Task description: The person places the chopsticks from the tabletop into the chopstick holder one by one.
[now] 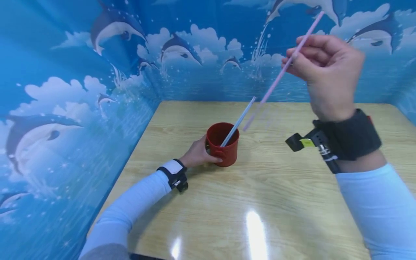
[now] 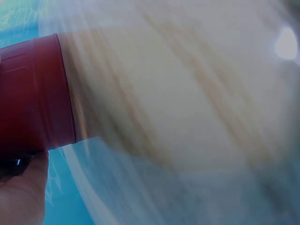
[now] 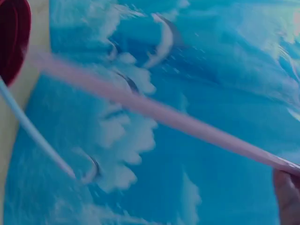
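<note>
A red cup-shaped container stands upright on the wooden table, and my left hand grips its left side. Leaning out of it toward the upper right is a pale blue straw-like stick. Up in the air at the right, my right hand pinches a long pink straw-like stick near its upper part. Its blurred lower end hangs to the right of the container's mouth, apart from it. In the right wrist view the pink stick slants across toward the red rim.
The wooden table reaches back to a blue curtain printed with dolphins and clouds, which also runs along the left side. A small red thing shows partly behind the right wrist strap.
</note>
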`<state>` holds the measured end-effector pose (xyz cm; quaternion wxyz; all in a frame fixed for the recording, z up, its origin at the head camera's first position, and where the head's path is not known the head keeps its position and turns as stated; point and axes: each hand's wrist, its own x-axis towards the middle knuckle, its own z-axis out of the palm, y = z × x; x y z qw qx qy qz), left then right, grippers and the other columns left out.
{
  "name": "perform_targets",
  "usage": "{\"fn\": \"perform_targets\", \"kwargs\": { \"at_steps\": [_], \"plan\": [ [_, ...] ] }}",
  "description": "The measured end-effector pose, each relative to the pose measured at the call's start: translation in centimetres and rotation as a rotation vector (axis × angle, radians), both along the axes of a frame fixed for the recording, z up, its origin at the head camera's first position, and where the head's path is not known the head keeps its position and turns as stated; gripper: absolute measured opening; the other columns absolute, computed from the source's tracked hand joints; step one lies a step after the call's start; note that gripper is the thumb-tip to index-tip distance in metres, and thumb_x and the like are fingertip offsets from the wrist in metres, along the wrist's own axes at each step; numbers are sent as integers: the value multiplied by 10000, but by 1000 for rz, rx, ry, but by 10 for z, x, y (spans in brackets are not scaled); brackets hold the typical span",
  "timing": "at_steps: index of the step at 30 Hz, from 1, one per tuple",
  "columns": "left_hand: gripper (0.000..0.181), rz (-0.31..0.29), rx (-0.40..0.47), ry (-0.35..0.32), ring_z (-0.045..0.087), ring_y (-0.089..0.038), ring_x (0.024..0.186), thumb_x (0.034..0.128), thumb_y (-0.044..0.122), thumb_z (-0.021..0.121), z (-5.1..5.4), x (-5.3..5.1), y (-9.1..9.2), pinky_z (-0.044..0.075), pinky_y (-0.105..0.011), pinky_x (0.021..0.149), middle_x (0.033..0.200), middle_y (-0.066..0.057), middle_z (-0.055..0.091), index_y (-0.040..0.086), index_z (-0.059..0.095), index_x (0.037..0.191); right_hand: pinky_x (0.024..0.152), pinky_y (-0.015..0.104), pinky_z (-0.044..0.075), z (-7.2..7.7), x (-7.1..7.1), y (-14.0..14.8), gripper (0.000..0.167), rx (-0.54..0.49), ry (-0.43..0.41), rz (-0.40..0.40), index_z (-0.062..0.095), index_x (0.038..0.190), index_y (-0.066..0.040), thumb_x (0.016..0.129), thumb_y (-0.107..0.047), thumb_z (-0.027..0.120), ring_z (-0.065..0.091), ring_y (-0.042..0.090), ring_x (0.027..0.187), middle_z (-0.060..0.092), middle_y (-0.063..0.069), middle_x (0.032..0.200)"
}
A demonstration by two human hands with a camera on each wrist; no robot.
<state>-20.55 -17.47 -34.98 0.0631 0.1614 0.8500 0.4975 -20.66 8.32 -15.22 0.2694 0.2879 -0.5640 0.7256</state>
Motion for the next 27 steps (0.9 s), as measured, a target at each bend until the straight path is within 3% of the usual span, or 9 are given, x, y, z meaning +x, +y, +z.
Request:
{"fn": "perform_targets", "kwargs": {
  "at_steps": [2,4,7,11,14,22,27],
  "plan": [
    [841,0,-10,1,413,-161,1140,581,142,756,1,0,1,387,-350,929,1260,-6,418,149,283,1277,658,266,513,-6,-2,-21,167,-22,-9,31,597,852,82,691,46,621,627,209,678,642,147,757],
    [841,2,-21,-5,414,-152,1141,578,144,757,1,0,1,382,-338,934,1256,4,421,156,287,1274,661,255,514,-18,-5,-40,148,-12,-69,54,600,840,65,693,56,616,625,193,685,644,124,756],
    [848,1,-37,-11,412,-136,1144,574,155,758,1,0,2,380,-319,938,1256,22,417,168,281,1275,673,235,513,-43,-9,-59,145,115,-162,17,597,851,71,709,42,606,624,162,707,641,146,793],
    [862,-8,-32,7,412,-137,1145,573,151,757,2,-1,1,386,-313,931,1264,12,408,161,268,1283,723,216,501,-75,-13,-72,177,335,-248,-93,590,893,69,733,-6,595,618,142,749,624,193,867],
    [859,-17,-27,13,415,-141,1142,576,155,755,3,-1,2,384,-317,932,1264,2,411,152,268,1284,744,230,496,-92,-13,-75,173,422,-296,-116,591,898,53,739,-17,586,612,162,751,625,187,863],
    [855,-19,-34,8,414,-128,1135,580,166,756,3,1,0,386,-323,928,1255,38,412,184,266,1280,730,242,500,-108,-15,-75,171,453,-330,-112,586,902,29,746,-42,590,612,206,759,629,169,852],
    [849,-15,-33,12,418,-126,1131,578,176,758,1,-1,-2,392,-321,921,1252,44,416,194,275,1276,680,193,503,-120,-26,-70,200,483,-322,-153,591,933,-29,749,-104,602,616,130,752,638,106,876]
  ]
}}
